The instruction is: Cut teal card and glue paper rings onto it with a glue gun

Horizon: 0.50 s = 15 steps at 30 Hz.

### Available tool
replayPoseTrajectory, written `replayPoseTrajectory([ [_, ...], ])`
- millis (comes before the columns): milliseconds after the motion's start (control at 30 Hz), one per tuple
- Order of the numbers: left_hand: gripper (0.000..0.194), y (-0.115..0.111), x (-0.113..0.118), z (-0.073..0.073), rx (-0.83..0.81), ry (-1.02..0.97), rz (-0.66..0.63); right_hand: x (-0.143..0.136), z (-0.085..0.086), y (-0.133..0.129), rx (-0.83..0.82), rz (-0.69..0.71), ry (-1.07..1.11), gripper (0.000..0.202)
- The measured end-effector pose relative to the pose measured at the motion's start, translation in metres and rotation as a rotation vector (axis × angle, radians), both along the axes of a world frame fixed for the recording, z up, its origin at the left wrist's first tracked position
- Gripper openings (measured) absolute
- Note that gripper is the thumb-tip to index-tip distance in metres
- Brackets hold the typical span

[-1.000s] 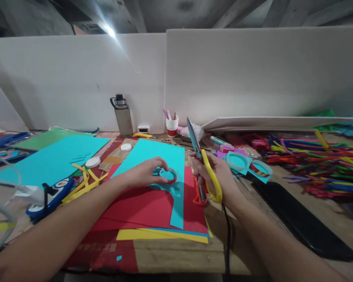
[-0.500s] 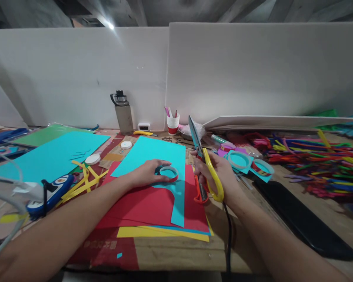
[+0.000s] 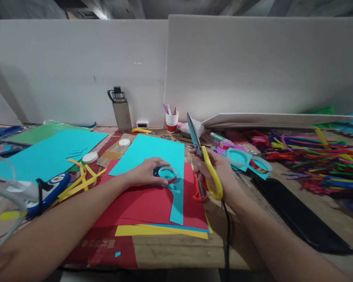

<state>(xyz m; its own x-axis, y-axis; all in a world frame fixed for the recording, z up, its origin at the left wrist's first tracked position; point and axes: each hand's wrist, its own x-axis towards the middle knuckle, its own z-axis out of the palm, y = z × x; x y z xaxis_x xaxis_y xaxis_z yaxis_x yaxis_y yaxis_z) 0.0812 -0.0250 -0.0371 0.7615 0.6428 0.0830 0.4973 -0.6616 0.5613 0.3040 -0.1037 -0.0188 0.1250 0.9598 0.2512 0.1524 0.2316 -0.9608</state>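
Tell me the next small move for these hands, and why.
Probably bring the scissors down to the cyan sheet near the red-sided ring: the right hand holds them raised, while the left hand grips that ring by the sheet; further right, two similar rings appear to sit on separate cyan pieces.

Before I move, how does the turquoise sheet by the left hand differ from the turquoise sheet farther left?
The middle sheet has a curved cutout in its near part; the left sheet looks straight along its visible edges. The middle sheet overlaps red paper, and the left hand holds a ring over it; the left sheet bears thin dark marks. Both are turquoise and look flat.
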Motion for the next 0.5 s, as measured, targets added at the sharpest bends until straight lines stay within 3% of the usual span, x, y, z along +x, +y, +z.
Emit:
replayPoseTrajectory([
  [133,0.049,0.001,-0.001,0.007,-0.097,-0.054,0.006,0.0,0.001,-0.001,-0.01,0.0,-0.009,0.038],
  [233,0.047,0.001,0.0,0.009,-0.103,-0.082,-0.021,0.0,0.002,-0.001,-0.019,-0.006,-0.022,0.04],
  [500,0.046,0.007,0.0,-0.003,-0.041,-0.044,-0.005,-0.003,0.002,-0.002,-0.029,0.027,-0.02,0.039],
])
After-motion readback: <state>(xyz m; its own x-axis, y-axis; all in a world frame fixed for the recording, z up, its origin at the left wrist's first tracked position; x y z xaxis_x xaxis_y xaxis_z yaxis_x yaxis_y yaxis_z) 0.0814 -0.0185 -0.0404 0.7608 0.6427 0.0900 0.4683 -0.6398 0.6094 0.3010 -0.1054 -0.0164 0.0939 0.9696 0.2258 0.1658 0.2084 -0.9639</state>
